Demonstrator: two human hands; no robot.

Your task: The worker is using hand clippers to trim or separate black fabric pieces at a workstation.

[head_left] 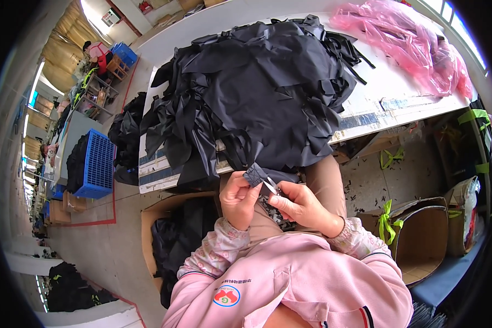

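My left hand pinches a black fabric piece by a small stitched square end just above my lap. In my right hand are small metal thread snips, their blades pointing up and left against the edge of that stitched end. Both hands are close together in front of the table edge. Beyond them a large heap of black fabric pieces covers much of the white table, and some strips hang over its near edge.
Pink plastic film lies at the table's far right. Left of my legs stands a cardboard box with black fabric inside; another cardboard box is at the right. A blue crate sits farther left. Dark scraps litter the floor.
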